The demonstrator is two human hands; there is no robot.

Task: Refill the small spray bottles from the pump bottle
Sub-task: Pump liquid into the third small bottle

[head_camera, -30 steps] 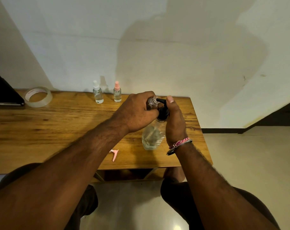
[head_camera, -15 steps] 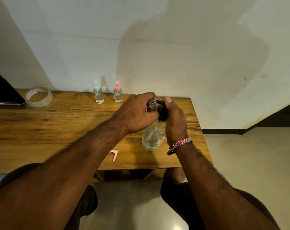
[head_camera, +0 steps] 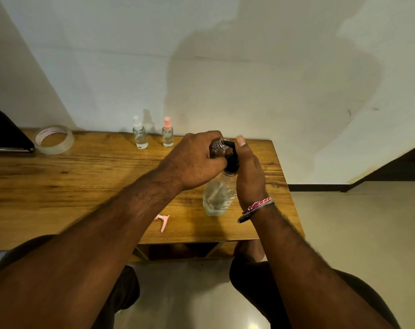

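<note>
A clear pump bottle (head_camera: 217, 198) with a black pump head stands near the right end of the wooden table (head_camera: 83, 181). My right hand (head_camera: 248, 172) is wrapped round its black pump, thumb on top of the nozzle. My left hand (head_camera: 197, 160) grips a small open spray bottle (head_camera: 217, 146), its threaded neck held at the pump's spout. Two more small spray bottles stand at the back: one with a white top (head_camera: 139, 135), one with a pink top (head_camera: 167, 135). A loose pink spray cap (head_camera: 163, 220) lies near the front edge.
A roll of clear tape (head_camera: 54, 139) lies at the back left, beside a dark flat object (head_camera: 4, 134) at the left edge. The wall runs right behind the table. The table's right edge drops to a tiled floor. My knees are under the front edge.
Both hands stay at the pump bottle; my right thumb has shifted slightly on the pump head. Nothing else has moved.
</note>
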